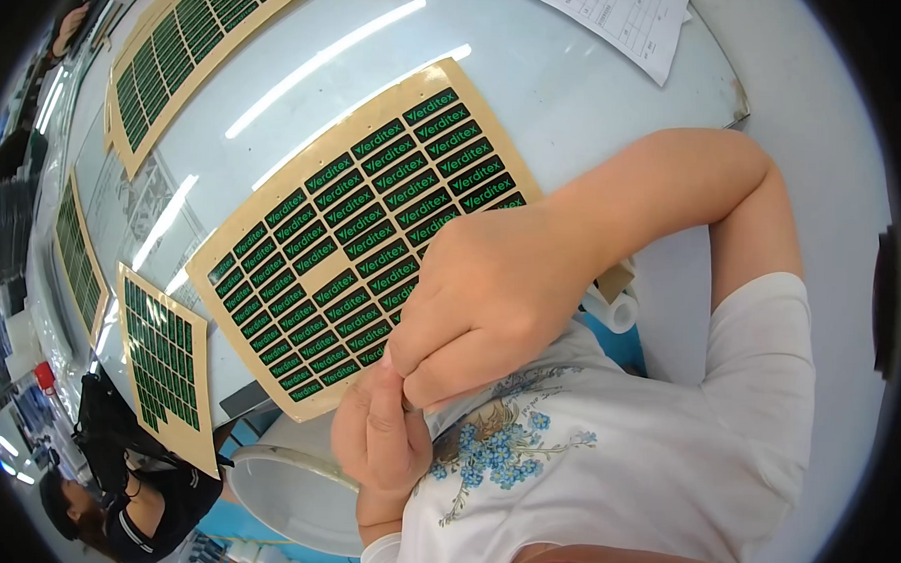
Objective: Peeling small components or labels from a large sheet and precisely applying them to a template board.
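Observation:
A tan sheet (262,190) bearing rows of small black labels with green lettering lies on the glossy white table. One cell in its middle shows bare tan backing. Over the sheet's near edge, my right hand (495,298) is closed, its thumb and fingers pinched together. My left hand (381,433) meets it just beyond that edge, also closed, fingertips touching the right hand's. Whatever sits between the fingertips is hidden or too small to name. Part of the sheet is covered by my right hand.
More label sheets lie on the table (308,88): one far sheet (181,39), one at the left (165,361). Printed papers (628,30) rest at the far right. A white bucket (294,494) stands below the edge, a white roll (620,313) near my right arm. Another person (150,509) is at lower left.

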### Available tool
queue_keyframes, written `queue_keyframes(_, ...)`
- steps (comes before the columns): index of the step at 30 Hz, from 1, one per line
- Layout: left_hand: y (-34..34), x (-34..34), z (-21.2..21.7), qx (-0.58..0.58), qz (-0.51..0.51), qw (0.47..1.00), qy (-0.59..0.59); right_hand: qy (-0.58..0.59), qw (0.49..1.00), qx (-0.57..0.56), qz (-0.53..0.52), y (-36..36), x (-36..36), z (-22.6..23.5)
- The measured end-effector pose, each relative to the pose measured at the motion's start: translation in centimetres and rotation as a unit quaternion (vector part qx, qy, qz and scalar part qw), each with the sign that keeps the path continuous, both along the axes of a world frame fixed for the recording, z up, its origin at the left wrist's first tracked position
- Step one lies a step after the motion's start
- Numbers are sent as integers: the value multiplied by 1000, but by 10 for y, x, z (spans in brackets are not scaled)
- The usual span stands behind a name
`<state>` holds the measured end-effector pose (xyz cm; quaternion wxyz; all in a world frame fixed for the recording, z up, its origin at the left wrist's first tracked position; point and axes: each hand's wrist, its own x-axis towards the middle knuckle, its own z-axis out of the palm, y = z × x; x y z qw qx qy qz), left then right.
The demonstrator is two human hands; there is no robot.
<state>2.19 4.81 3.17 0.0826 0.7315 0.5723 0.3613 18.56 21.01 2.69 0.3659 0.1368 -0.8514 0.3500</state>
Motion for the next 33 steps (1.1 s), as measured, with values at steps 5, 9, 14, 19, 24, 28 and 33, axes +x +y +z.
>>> queue_keyframes(5, 5, -1, 3, -16, -17, 1000, -7, -15, 999, 31, -7, 7, 5, 10)
queue_keyframes(9, 11, -1, 5, -7, -14, 1000, -18, -24, 999, -37, 19, 12, 3, 11)
queue_keyframes(14, 12, -8, 10, -39, -20, 998, -53, -23, 993, -34, -111, 62, 16, 44)
queue_keyframes(19, 44, 12, 14, -19, -76, 996, -39, -303, 929, 84, -198, 85, 48, 58)
queue_keyframes(24, 71, 37, 16, -35, -37, 997, 56, -287, 918, 176, -208, 81, 40, 45)
queue_keyframes(28, 79, 47, 12, -66, -10, 988, 137, -276, 893, 275, -226, 80, 41, 37)
queue_keyframes(33, 82, 49, -2, -45, -1, 987, 155, -258, 898, 278, -225, 78, 41, 31)
